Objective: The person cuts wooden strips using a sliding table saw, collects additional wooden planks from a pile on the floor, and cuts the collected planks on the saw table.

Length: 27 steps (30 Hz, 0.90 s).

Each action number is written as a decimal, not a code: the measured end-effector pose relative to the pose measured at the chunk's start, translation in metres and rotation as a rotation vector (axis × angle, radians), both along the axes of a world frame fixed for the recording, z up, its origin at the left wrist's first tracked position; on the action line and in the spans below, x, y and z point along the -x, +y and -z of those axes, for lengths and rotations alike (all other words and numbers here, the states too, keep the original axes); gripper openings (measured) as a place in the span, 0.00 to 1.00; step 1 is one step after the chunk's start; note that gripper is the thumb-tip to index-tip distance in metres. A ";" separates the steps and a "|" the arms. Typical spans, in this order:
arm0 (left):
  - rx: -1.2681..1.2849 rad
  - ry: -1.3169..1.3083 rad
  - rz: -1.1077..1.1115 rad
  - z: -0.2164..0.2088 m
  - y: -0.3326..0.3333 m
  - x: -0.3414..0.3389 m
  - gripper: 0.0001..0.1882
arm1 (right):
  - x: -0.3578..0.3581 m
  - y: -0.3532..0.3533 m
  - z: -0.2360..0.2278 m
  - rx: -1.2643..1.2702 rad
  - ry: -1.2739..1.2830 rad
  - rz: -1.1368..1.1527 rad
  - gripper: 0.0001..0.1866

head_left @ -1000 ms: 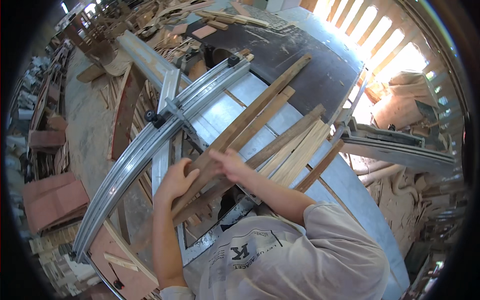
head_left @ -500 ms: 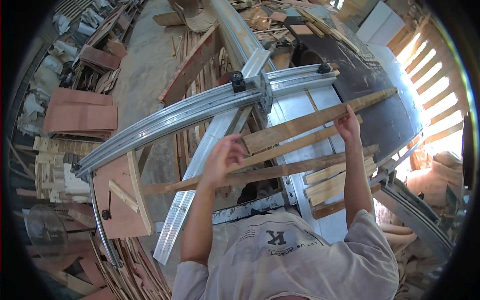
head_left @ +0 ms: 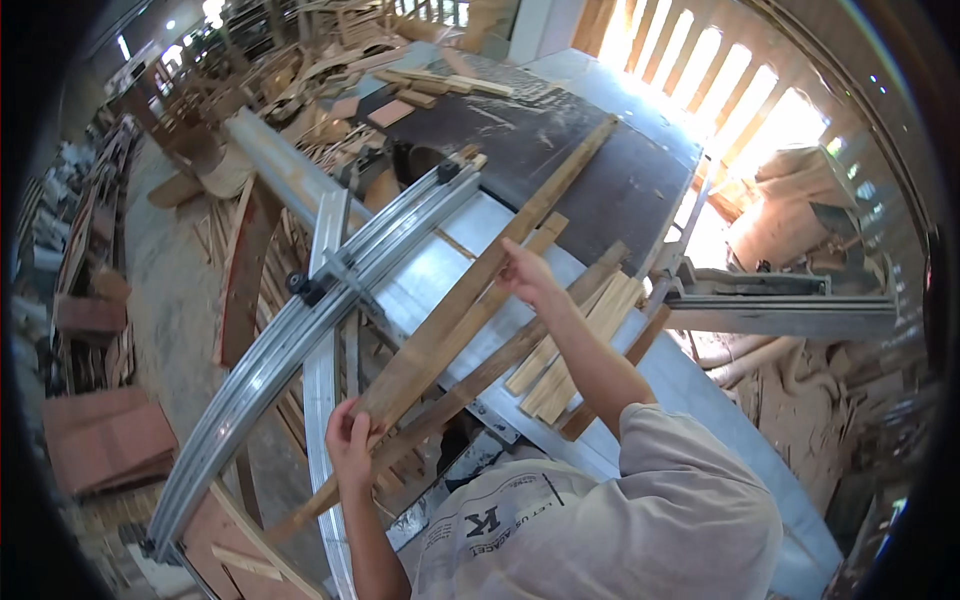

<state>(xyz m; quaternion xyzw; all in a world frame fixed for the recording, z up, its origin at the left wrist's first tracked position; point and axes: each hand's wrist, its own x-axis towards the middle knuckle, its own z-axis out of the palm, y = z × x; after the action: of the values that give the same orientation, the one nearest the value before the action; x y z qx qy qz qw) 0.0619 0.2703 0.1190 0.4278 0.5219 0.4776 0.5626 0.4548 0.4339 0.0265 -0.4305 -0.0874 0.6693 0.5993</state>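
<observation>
A long brown wooden plank (head_left: pixel 445 318) lies slanted across the saw's metal table, its far end over the dark board at the back. At its near end, my left hand (head_left: pixel 350 445) is closed on it, fingertips on top. My right hand (head_left: pixel 532 280) pinches its edge about midway along. Just beside it, partly covered, runs a narrower wooden strip (head_left: pixel 543 238). Nearer my body lies another long strip (head_left: pixel 440 408), apart from the plank. My right forearm passes over that strip and over several short pale wood pieces (head_left: pixel 560 365).
A silver metal fence (head_left: pixel 265 350) with black knobs crosses on the left, over a metal rail (head_left: pixel 322 400). The dark tabletop (head_left: pixel 500 135) bears offcuts at its far side. Reddish boards (head_left: pixel 105 440) are stacked at far left. A metal frame (head_left: pixel 790 310) juts out at right.
The view has swung to the right. My left hand, loose and off the plank before, has closed on its near end. My right hand keeps its pinch on the plank.
</observation>
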 end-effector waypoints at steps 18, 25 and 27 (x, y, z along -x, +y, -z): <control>0.098 0.115 -0.155 0.010 -0.020 0.022 0.15 | 0.031 -0.040 -0.004 -0.047 -0.027 -0.154 0.13; -0.056 0.184 -0.035 0.015 -0.012 -0.026 0.14 | 0.074 -0.051 -0.021 -0.059 -0.019 0.057 0.15; -0.121 0.244 0.005 0.026 -0.024 -0.032 0.14 | 0.068 -0.056 -0.038 -0.098 -0.050 0.075 0.15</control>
<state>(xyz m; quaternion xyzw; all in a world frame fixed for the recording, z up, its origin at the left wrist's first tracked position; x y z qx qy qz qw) 0.0943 0.2462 0.0928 0.5172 0.5557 0.4511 0.4693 0.3868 0.3775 0.0641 -0.4201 -0.1189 0.6304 0.6419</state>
